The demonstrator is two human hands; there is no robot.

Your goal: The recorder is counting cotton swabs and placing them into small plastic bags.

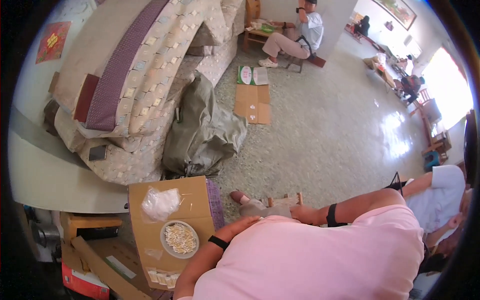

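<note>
My left hand, below a black wristband, lies against the front of my body by my thigh with its fingers stretched out and nothing seen in them. My right hand is at the near edge of a small wooden stool, its fingers seemingly curled on it, partly hidden. To the left, a flattened cardboard sheet covers a low surface. On it stand a round bowl of cotton swabs, a clear plastic bag with white contents, a few loose swabs and several small packs.
A large grey-green sack rests on the floor beside a covered sofa. Opened cardboard lies farther off. A seated person is at the back, another person close on my right. An open box stands lower left.
</note>
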